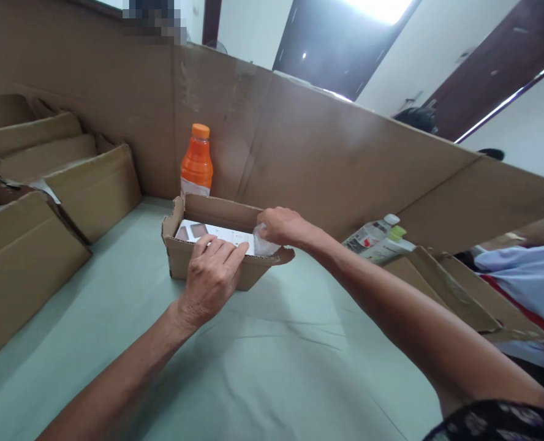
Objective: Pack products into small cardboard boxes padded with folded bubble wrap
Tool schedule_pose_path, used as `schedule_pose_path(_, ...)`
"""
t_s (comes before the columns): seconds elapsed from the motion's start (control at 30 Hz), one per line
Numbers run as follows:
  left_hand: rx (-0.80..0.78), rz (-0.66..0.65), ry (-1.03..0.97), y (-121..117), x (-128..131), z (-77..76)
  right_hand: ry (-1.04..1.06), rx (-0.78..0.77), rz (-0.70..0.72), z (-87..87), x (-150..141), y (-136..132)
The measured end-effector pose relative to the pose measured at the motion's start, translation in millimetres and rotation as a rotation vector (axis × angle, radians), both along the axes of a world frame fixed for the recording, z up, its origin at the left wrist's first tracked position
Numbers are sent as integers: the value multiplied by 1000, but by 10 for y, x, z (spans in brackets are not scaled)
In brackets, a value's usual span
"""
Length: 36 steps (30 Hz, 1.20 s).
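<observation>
A small open cardboard box [214, 263] stands on the cloth-covered table with a printed white box [226, 234] inside it. My left hand [214, 278] reaches over the near wall, its bent, slightly parted fingers resting on the white box. At the right end, my right hand [281, 225] is closed on crumpled clear plastic wrap [265, 242], tucked beside the white box. The right fingertips are partly hidden. Right behind the cardboard box stands an orange bottle [197, 160] with its lower part covered.
Larger open cartons [95, 190] line the left side. A tall cardboard partition [318, 147] runs along the back. To the right are a clear bottle [370, 234], a green-topped item [397, 233] and another carton [442, 288]. A person's light sleeve [524, 282] shows at the right edge.
</observation>
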<state>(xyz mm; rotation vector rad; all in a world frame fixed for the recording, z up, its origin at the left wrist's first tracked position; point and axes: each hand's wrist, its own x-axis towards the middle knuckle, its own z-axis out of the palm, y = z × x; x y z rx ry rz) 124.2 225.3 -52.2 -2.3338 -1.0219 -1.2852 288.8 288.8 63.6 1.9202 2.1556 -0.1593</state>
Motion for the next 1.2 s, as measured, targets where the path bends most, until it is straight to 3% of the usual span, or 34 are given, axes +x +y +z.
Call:
schedule_pose_path(0.1, -36, -12, 1, 12, -14, -12, 42, -14, -13, -14, 26, 27)
schedule_pose_path(0.3, -37, -17, -13, 21, -19, -19, 218, -25, -42, 26, 121, -177)
schedule_pose_path(0.6, 2, -15, 3, 26, -31, -13, 116, -118, -28, -281, -75, -45)
schedule_pose_path(0.7, -9, -13, -2, 27, -37, -10, 72, -133, 49, -178, -82, -16)
schedule_pose_path(0.83, -47, -27, -4, 50, -35, 1, -43, -4, 77, 51, 55, -64)
schedule_pose_path(0.9, -53, -30, -10, 67, -35, 5, -80, -3, 88, 70, 99, -85)
schedule_pose_path(1.1, -57, -21, -5, 55, -32, -28, -8, -3, 97, -269, -8, -70)
schedule_pose_path(1.2, -69, -22, 1, 1, -11, -23, 63, 49, 81, -292, -8, -90)
